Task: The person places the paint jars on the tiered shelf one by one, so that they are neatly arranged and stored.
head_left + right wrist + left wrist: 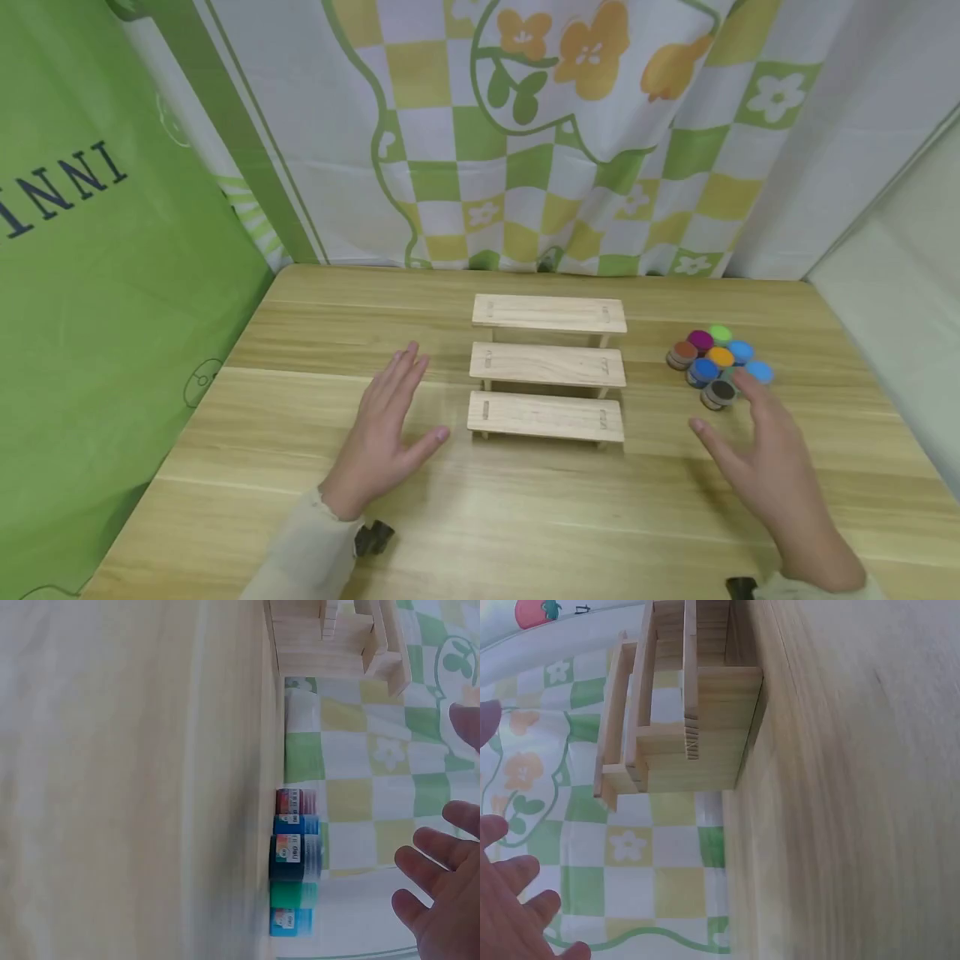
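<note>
On the table [525, 517], before the curtain [525, 167], I see the rack [547, 367] with jars [720, 358] to its right. I have the left hand [378, 437] spread near the rack, the right hand [776, 467] near the jars, both holding nothing.

Stepped rack [547, 367]: smooth matt wood | surface [510, 517] under rack: wood-grained, satiny | jars [721, 357] right of rack: plastic-looking | curtain [527, 171] behind rack: creased cloth

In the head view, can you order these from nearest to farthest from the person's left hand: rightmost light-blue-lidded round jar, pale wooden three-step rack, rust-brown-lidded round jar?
From the left hand:
1. Rack, to its right.
2. Rust-brown-lidded jar, at the jar cluster's left edge.
3. Light-blue-lidded jar, at the cluster's right edge.
</note>
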Demonstrator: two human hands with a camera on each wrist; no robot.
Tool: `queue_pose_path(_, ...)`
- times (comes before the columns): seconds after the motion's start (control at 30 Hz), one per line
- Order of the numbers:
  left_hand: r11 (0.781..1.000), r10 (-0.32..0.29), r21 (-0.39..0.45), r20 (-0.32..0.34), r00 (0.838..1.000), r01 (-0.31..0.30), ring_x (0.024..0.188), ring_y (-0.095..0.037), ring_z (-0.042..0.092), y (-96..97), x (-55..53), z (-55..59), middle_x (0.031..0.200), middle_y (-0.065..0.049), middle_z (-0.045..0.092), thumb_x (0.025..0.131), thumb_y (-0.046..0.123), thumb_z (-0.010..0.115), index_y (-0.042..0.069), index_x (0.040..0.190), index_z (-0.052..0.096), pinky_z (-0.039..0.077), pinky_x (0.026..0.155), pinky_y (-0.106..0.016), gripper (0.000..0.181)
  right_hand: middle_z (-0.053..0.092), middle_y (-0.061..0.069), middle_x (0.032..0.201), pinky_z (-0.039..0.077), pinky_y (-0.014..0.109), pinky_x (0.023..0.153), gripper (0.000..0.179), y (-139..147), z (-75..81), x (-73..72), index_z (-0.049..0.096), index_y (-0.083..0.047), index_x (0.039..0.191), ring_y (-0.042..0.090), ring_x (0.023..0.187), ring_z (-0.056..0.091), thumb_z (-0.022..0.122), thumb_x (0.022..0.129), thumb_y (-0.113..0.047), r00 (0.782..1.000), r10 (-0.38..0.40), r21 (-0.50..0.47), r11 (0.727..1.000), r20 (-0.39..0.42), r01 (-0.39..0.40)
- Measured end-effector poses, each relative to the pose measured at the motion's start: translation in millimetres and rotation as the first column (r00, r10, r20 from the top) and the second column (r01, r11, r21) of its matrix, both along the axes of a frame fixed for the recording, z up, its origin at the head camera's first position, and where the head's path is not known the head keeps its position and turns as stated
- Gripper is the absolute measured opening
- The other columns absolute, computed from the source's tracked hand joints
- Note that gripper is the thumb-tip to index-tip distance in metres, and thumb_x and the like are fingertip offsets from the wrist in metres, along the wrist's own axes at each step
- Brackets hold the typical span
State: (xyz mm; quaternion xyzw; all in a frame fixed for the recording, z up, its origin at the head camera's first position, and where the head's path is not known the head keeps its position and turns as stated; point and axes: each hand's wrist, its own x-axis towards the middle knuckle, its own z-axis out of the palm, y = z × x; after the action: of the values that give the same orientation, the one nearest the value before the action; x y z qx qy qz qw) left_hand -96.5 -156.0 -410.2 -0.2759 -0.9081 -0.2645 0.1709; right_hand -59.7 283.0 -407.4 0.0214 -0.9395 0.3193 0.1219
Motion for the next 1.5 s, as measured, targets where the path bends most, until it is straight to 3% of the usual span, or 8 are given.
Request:
queue_pose_path(0.17,0.996,-0.032,0.079,0.002,0.999,0.032,0.14,-0.03,0.015,2.7,-4.5,-7.2,0.154,-0.009,0.014,0.086,0.046,0.059,0.01,0.149,0.017,0.015,0.11,-0.053,0.084,0.023,0.023,0.148,0.018,0.069,0.098,0.077,4,-3.2,-2.8,0.02,-0.01,0.148,0.051,0.131,0.021,0.062,0.089,-0.036,0.997,-0.051,-0.076,0.996,0.06,0.056)
queue_pose_path(0.4,0.987,-0.074,0.153,0.102,0.992,0.058,0.141,-0.025,0.012,8.1,-9.9,-15.3,0.155,-0.003,0.009,0.086,0.038,0.063,0.017,0.15,0.011,0.015,0.109,-0.053,0.086,0.029,0.028,0.143,0.023,0.071,0.092,0.076,10,-8.0,-9.5,0.019,-0.008,0.147,0.056,0.123,0.028,0.058,0.091,-0.04,0.985,-0.08,-0.187,0.976,0.155,0.108)
queue_pose_path(0.63,0.982,-0.092,0.181,0.189,0.978,0.058,0.14,-0.023,0.015,11.9,-13.6,-26.2,0.155,-0.001,0.012,0.087,0.038,0.063,0.017,0.15,0.011,0.018,0.11,-0.05,0.084,0.03,0.028,0.142,0.027,0.069,0.091,0.074,17,-16.3,-16.8,0.021,-0.002,0.145,0.055,0.121,0.032,0.056,0.092,-0.04,0.976,-0.088,-0.226,0.965,0.198,0.133)
queue_pose_path(0.87,0.978,-0.093,0.21,0.377,0.922,0.012,0.139,-0.02,0.016,17.4,-12.1,-34.1,0.154,0.005,0.011,0.088,0.039,0.062,0.03,0.149,0.006,0.019,0.109,-0.05,0.084,0.037,0.026,0.139,0.035,0.058,0.095,0.071,21,-21.6,-22.6,0.03,0.001,0.141,0.046,0.119,0.04,0.058,0.09,-0.04,0.963,-0.168,-0.261,0.94,0.211,0.221)
queue_pose_path(1.07,0.971,-0.093,0.236,0.456,0.885,-0.02,0.138,-0.021,0.019,21.0,-14.7,-40.1,0.154,0.005,0.014,0.087,0.05,0.059,0.035,0.148,0.008,0.022,0.106,-0.053,0.081,0.04,0.021,0.138,0.048,0.03,0.086,0.075,27,-27.9,-26.3,0.03,-0.003,0.142,0.04,0.116,0.046,0.059,0.088,-0.046,0.939,-0.22,-0.237,0.929,0.264,0.284)
queue_pose_path(1.27,0.949,-0.156,0.315,0.515,0.843,-0.017,0.138,-0.017,0.02,25.2,-20.3,-48.7,0.152,0.012,0.018,0.085,0.051,0.059,0.039,0.147,0.01,0.025,0.105,-0.052,0.08,0.045,0.023,0.131,0.045,0.007,0.073,0.072,31,-35.3,-27.8,0.032,0.001,0.139,0.026,0.107,0.051,0.058,0.089,-0.043,0.944,-0.212,-0.258,0.926,0.253,0.277)
queue_pose_path(1.37,0.942,-0.17,0.336,0.531,0.83,-0.021,0.136,-0.016,0.025,28.1,-23.8,-52.5,0.149,0.012,0.025,0.085,0.051,0.06,0.037,0.148,0.011,0.026,0.105,-0.053,0.081,0.047,0.022,0.129,0.045,0.008,0.07,0.071,31,-38.4,-29.0,0.034,0.002,0.138,0.015,0.101,0.051,0.058,0.089,-0.044,0.937,-0.224,-0.265,0.918,0.268,0.295)
queue_pose_path(1.5,0.94,-0.171,0.34,0.566,0.806,-0.039,0.133,-0.019,0.032,31.0,-26.6,-58.0,0.142,0.009,0.038,0.084,0.052,0.062,0.029,0.149,0.015,0.027,0.104,-0.056,0.084,0.047,0.02,0.13,0.046,0.011,0.071,0.075,34,-43.6,-30.4,0.034,0.0,0.139,0.016,0.103,0.049,0.057,0.087,-0.049,0.917,-0.237,-0.268,0.906,0.32,0.327)
